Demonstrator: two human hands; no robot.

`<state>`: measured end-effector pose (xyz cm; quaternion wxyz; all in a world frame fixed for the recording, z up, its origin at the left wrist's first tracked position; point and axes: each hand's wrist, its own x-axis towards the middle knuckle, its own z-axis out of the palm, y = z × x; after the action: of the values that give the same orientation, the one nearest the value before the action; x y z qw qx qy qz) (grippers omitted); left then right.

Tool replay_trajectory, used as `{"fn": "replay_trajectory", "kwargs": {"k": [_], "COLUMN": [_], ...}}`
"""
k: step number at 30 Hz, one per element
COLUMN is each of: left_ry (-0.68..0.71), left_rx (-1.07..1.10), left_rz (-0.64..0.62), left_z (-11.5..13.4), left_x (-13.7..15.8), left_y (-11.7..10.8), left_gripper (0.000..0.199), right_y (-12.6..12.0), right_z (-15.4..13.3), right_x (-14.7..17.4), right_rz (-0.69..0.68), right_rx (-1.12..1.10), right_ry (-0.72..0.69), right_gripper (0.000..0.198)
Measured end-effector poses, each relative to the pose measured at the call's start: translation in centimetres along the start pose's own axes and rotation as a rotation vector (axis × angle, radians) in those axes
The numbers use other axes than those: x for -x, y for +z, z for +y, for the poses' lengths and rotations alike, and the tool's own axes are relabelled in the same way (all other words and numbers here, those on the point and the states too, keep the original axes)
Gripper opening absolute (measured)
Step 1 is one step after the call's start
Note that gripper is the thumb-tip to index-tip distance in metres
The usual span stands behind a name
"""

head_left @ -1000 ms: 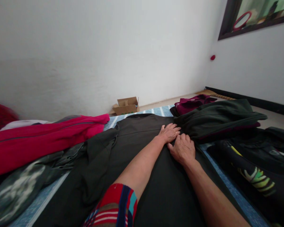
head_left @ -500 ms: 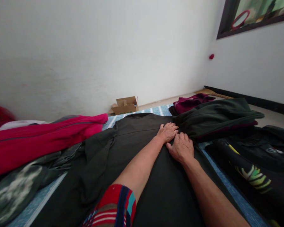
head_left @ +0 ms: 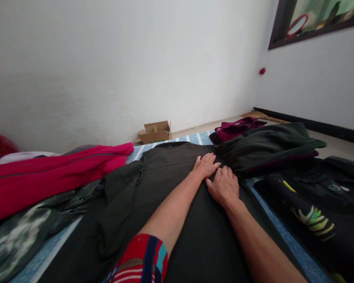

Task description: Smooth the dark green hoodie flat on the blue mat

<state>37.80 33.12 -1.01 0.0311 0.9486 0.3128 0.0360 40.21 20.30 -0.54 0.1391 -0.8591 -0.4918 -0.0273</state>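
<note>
A dark grey garment (head_left: 171, 184) lies spread flat in front of me on a blue striped mat (head_left: 194, 138). My left hand (head_left: 205, 165) rests palm down on its right shoulder area, fingers together and pointing right. My right hand (head_left: 224, 185) lies flat beside it, just nearer to me, thumb touching the left hand. Both press on the cloth at the edge of a folded dark green garment (head_left: 268, 147). Neither hand grips anything.
A pink garment (head_left: 56, 175) and a grey-green one (head_left: 23, 230) lie at the left. A maroon garment (head_left: 238, 127) sits behind the folded pile. A black garment with green print (head_left: 315, 214) lies at the right. A cardboard box (head_left: 155, 131) stands by the white wall.
Both hands have slid a little to the left over the dark garment, and the view has shifted slightly.
</note>
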Motion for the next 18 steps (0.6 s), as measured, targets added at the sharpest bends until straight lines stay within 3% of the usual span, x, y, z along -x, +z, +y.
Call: {"fn": "replay_trajectory", "kwargs": {"k": [9,18], "left_ry": [-0.009,-0.009], "left_rx": [-0.008,-0.007], "left_rz": [-0.043,-0.023], "left_z": [-0.1,-0.4], "left_x": [-0.3,-0.4], "left_y": [0.0,0.4], "left_gripper": [0.053,0.052], "right_y": [-0.6,-0.6], "right_z": [-0.6,-1.4], "right_x": [0.5,1.0], "right_rz": [0.098,0.082], "right_rx": [0.007,0.027], "right_ry": [0.005,0.069], "right_gripper": [0.051,0.045]}}
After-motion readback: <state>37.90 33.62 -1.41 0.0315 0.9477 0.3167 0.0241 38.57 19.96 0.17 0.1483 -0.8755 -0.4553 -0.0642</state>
